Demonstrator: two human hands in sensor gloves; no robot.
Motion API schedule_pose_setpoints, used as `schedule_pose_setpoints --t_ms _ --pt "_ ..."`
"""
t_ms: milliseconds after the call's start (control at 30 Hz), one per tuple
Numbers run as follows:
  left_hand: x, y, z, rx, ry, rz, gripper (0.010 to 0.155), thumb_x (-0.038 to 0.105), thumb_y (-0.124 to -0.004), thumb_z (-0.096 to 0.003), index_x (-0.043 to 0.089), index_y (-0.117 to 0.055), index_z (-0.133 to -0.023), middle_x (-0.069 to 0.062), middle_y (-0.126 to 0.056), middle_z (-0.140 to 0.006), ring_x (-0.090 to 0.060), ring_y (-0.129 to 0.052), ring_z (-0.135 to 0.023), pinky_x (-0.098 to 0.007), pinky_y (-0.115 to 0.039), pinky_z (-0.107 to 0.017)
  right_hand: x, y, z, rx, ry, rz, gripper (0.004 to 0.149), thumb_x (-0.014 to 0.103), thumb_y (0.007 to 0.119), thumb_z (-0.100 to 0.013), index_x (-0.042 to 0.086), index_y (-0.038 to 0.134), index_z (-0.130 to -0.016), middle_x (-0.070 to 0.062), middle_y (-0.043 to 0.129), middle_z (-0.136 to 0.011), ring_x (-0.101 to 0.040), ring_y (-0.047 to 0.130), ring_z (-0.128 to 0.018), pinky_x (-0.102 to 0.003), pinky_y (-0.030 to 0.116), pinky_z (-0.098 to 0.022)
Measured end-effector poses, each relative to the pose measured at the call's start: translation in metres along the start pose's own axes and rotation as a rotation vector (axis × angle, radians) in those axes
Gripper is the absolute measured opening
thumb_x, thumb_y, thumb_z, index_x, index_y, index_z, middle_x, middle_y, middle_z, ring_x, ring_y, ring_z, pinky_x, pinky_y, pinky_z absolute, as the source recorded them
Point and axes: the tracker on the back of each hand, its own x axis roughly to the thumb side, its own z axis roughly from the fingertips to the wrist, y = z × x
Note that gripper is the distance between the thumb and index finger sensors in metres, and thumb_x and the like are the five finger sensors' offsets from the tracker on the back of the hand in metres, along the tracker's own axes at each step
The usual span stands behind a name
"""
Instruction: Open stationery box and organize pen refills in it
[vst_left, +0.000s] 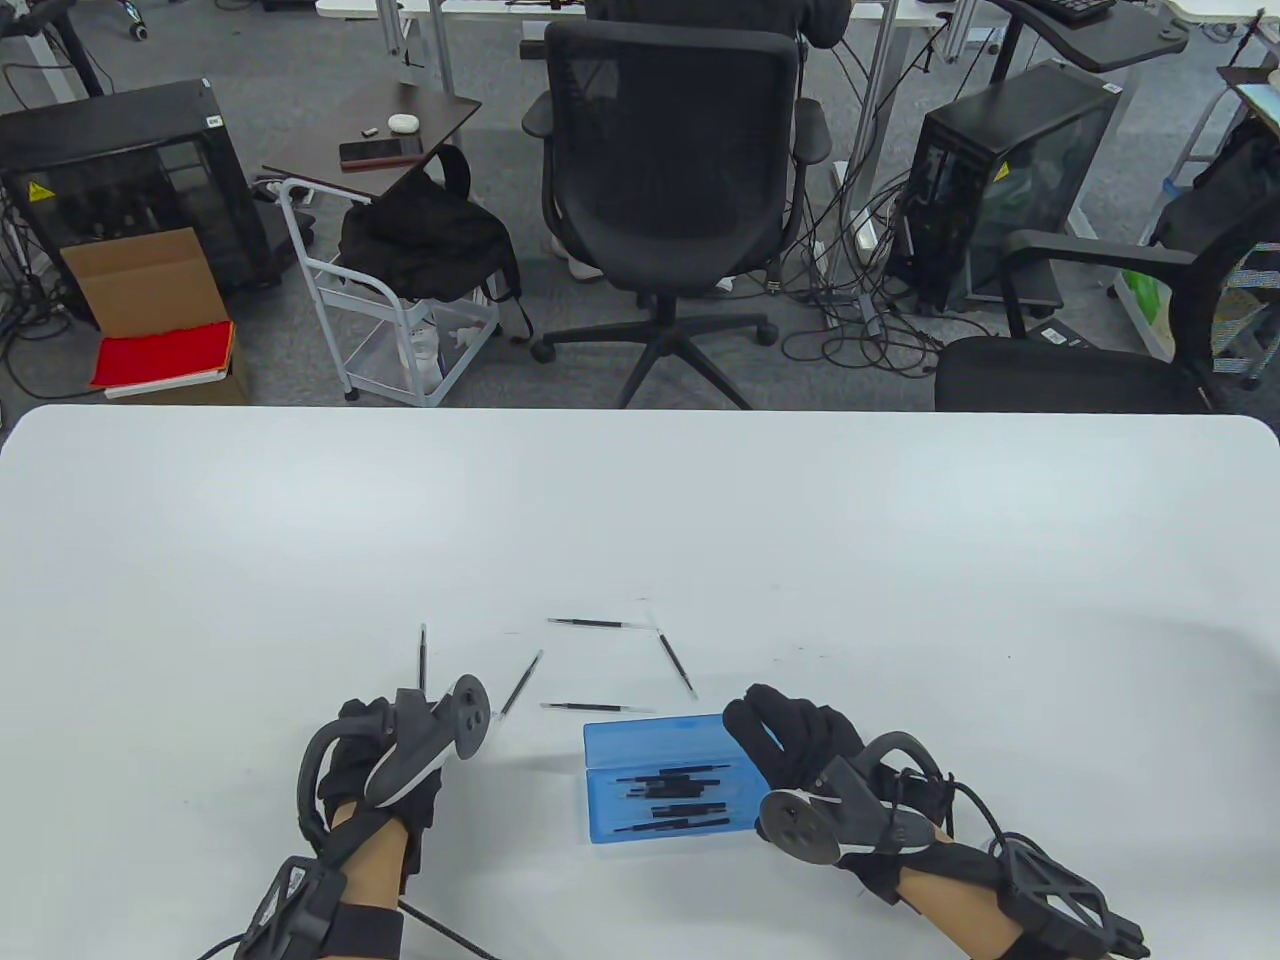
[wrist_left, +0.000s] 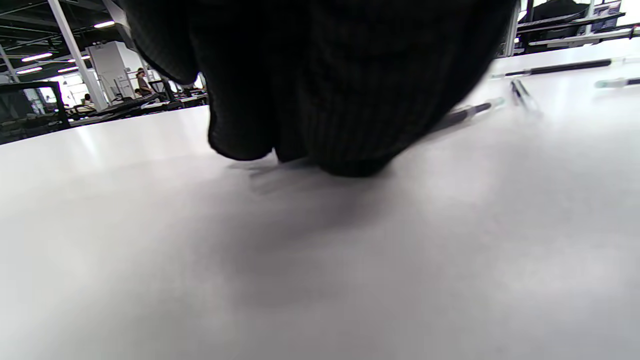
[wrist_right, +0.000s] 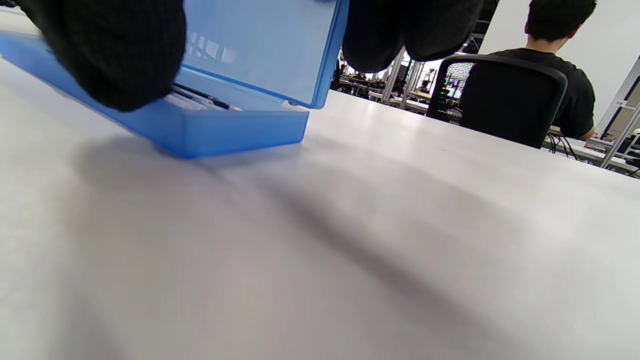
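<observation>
Blue stationery box (vst_left: 665, 780) sits open near the table's (vst_left: 640, 520) front edge, several refills (vst_left: 680, 790) inside; right hand (vst_left: 800, 745) holds the raised lid (wrist_right: 260, 50), fingers (wrist_right: 410, 30) curled over its edge. Five loose refills (vst_left: 590, 623) lie just beyond and left of the box; left hand (vst_left: 385, 760) is fingers-down on the table by one (vst_left: 423, 657), grip unclear
</observation>
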Motion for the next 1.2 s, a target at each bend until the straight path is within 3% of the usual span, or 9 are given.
schedule_pose_setpoints --t_ms 267,433,600,733,967,1200 --pt "-0.004 0.005 0.005 0.044 0.013 0.025 0.049 0.030 -0.099 -0.0390 0.024 -0.087 -0.086 0.003 -0.103 -0.081 -0.024 -0.103 -0.079 -0.056 -0.067 -0.081 0.000 0.000 0.000 0.004 0.000 -0.002 0.114 0.053 0.083 -0.043 0.012 0.005 -0.115 -0.030 0.021 -0.122 -0.049 0.062 -0.105 -0.062 0.060 -0.078" --pt "-0.003 0.036 0.022 0.146 -0.018 0.092 0.049 0.030 -0.099 -0.0388 0.023 -0.088 -0.086 0.001 -0.103 -0.079 -0.025 -0.104 -0.076 -0.057 -0.069 -0.079 0.000 0.000 0.000 0.005 0.000 -0.002 0.114 0.053 0.083 -0.043 0.012 0.005 -0.115 -0.030 0.021 -0.122 -0.049 0.062 -0.105 -0.062 0.060 -0.078" --pt "0.024 0.080 0.057 0.306 -0.153 0.066 0.049 0.031 -0.099 -0.0384 0.021 -0.088 -0.085 0.001 -0.104 -0.077 -0.026 -0.106 -0.073 -0.058 -0.072 -0.075 0.000 0.000 0.000 0.005 0.001 -0.002 0.114 0.053 0.083 -0.043 0.012 0.005 -0.114 -0.030 0.021 -0.122 -0.049 0.062 -0.105 -0.062 0.060 -0.078" --pt "0.062 0.097 0.087 0.365 -0.279 0.041 0.050 0.031 -0.099 -0.0384 0.021 -0.088 -0.086 0.001 -0.105 -0.077 -0.026 -0.107 -0.072 -0.058 -0.072 -0.075 0.000 0.000 0.000 0.006 0.001 -0.003 0.114 0.053 0.083 -0.043 0.012 0.005 -0.114 -0.030 0.021 -0.122 -0.049 0.062 -0.105 -0.062 0.060 -0.078" --pt "0.136 0.086 0.121 0.370 -0.498 -0.074 0.050 0.032 -0.099 -0.0379 0.021 -0.088 -0.086 0.002 -0.105 -0.076 -0.025 -0.107 -0.072 -0.058 -0.073 -0.074 0.000 0.000 0.000 0.004 0.001 0.004 0.114 0.053 0.083 -0.043 0.012 0.005 -0.114 -0.030 0.021 -0.122 -0.049 0.062 -0.105 -0.062 0.060 -0.077" --pt "0.186 0.058 0.123 0.335 -0.585 -0.165 0.051 0.032 -0.099 -0.0379 0.020 -0.088 -0.086 0.001 -0.105 -0.076 -0.025 -0.107 -0.071 -0.058 -0.073 -0.074 0.000 0.000 0.000 0.005 0.000 0.003 0.113 0.053 0.083 -0.043 0.012 0.005 -0.114 -0.030 0.021 -0.122 -0.049 0.062 -0.105 -0.062 0.060 -0.078"
